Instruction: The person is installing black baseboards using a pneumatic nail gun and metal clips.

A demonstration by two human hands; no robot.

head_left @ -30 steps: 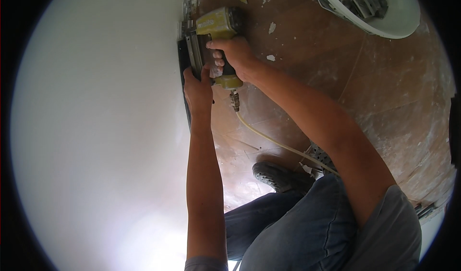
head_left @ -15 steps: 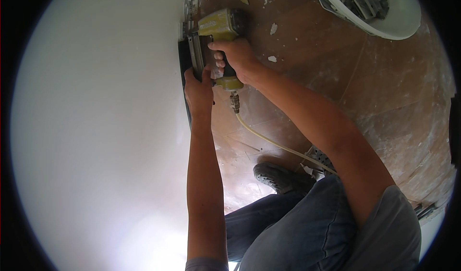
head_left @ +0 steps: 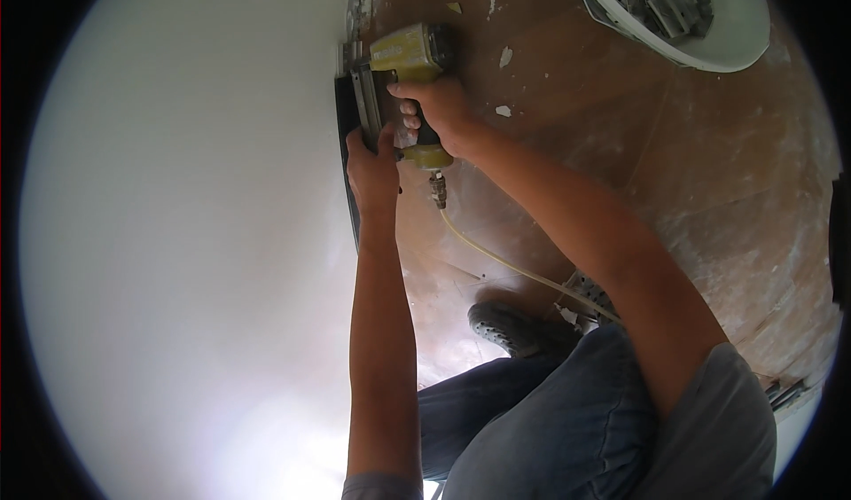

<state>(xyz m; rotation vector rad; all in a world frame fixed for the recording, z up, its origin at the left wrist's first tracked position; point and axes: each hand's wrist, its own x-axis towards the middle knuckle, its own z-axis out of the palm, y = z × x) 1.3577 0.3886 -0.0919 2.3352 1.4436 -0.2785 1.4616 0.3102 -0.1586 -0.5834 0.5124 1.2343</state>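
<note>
My right hand point(head_left: 443, 108) is wrapped round the handle of a yellow-and-black pneumatic nail gun point(head_left: 401, 50), with a finger by the trigger. My left hand point(head_left: 372, 167) grips at the lower end of the tool's metal magazine point(head_left: 367, 97), its fingertips partly hidden. The tool's nose lies against the base of the white wall point(head_left: 204, 190), where a long black strip point(head_left: 344, 114) runs along the edge. A pale hose point(head_left: 479, 246) trails from the brass-coloured coupling point(head_left: 438, 190) under the handle towards my right knee.
A white bucket point(head_left: 736, 39) holding metal pieces stands at the upper right. The dusty brown floor point(head_left: 620, 119) has white flakes on it. My shoe point(head_left: 514, 327) and bent legs fill the lower middle. Dark long pieces point(head_left: 784, 394) lie at the lower right edge.
The nail gun and both hands appear slightly further right and a little lower than a second ago. The grip of both hands looks the same.
</note>
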